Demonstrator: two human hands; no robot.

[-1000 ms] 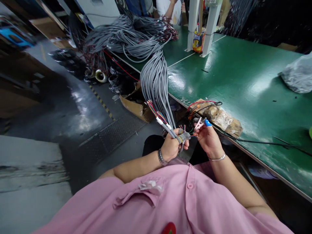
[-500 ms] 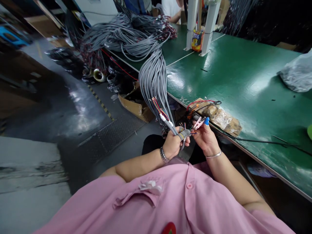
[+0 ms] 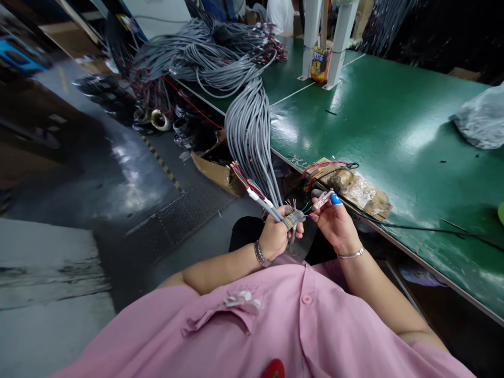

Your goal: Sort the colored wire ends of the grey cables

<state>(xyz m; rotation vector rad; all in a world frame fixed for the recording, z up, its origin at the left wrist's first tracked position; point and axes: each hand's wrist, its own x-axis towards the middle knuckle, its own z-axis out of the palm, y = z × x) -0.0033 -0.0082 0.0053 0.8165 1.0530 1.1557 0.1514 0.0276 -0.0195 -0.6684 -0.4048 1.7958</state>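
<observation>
My left hand (image 3: 274, 236) is closed around grey cables (image 3: 264, 206) whose stripped ends fan out in coloured wires (image 3: 244, 178) at the upper left. A grey covering wraps part of that hand's fingers, and short thin wires (image 3: 290, 203) stick out beside it. Just to the right, my right hand (image 3: 334, 223) pinches a small pale pink clip-like tool (image 3: 323, 200); a blue cover (image 3: 336, 198) sits on one fingertip. Thin wires lie between the two hands. The tips of the tool are too small to make out.
A thick bundle of grey cables (image 3: 250, 115) hangs over the edge of the green table (image 3: 378, 115). A taped block (image 3: 364, 194) with red and black leads lies at the near edge. Plastic bag (image 3: 481, 118) at right; cardboard box (image 3: 220, 173) below the bundle.
My right hand has shifted slightly right and down with the pink tool, whose angle has changed. The held cables' coloured ends have swung left. The person's arm at the back is out of sight.
</observation>
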